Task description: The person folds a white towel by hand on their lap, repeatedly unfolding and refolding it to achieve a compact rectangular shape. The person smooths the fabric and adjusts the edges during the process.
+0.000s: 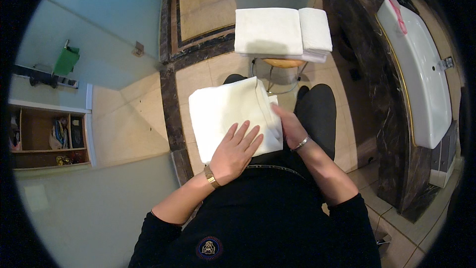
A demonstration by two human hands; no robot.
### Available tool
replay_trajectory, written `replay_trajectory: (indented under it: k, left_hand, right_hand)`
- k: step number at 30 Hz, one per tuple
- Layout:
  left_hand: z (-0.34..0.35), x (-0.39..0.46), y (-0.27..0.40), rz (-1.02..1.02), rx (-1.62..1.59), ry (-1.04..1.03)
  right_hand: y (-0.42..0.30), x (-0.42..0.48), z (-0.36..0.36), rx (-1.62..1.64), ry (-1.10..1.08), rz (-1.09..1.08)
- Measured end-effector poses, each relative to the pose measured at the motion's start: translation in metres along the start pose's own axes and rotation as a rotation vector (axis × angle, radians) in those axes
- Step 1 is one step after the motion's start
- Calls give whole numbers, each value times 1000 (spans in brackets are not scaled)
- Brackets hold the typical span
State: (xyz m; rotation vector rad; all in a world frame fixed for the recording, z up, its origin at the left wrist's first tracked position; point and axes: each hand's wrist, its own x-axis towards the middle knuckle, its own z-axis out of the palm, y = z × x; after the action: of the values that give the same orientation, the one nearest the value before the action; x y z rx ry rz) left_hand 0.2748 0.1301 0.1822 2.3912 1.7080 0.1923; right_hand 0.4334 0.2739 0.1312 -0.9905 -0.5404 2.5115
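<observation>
A folded white towel (219, 108) lies across my lap, its layered folds showing along the right side. My left hand (234, 152) rests palm down on its lower part, fingers spread. At the towel's right edge is my right hand (292, 128), with the thumb side up; the edge sits in its grasp and most of the fingers are hidden. Just ahead, a larger folded white towel (267, 29) and a narrower folded one (316, 31) lie side by side on a round stool (284, 62) with a wooden seat and metal legs.
To my right, a white washbasin (420, 82) with a metal tap (446, 62) is set in a dark marble counter (386, 119); a pink item (398, 16) hangs over its rim. Frosted glass panels (100, 193) stand at left, near a wooden shelf unit (35, 126) and a green cloth (67, 61).
</observation>
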Motion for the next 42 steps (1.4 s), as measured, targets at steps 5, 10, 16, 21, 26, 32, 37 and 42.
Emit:
replay_trajectory:
  k: [5, 10, 16, 21, 26, 32, 37, 42]
  left_hand:
    - [-9, 5, 4, -6, -148, -22]
    - [-30, -1, -30, -195, -369, 211]
    - [-8, -4, -32, -290, 26, 64]
    - [-7, -1, -34, -271, 30, 85]
    - [-6, -1, -33, -277, 15, 88]
    - [-8, 1, -34, -297, 22, 53]
    - [-6, 2, -36, -304, 35, 21]
    - [-9, 3, -30, -349, 92, 4]
  right_hand:
    - [20, 23, -3, -776, 70, -356]
    - [31, 36, -15, -619, -29, -383]
    - [36, 36, -19, -645, 30, -398]
    - [33, 31, -15, -632, 78, -349]
    - [33, 31, -16, -635, 67, -348]
    - [30, 37, -17, -488, 42, -301]
    - [3, 57, -9, -840, 81, -252]
    - [-16, 57, 23, -1251, 176, -359]
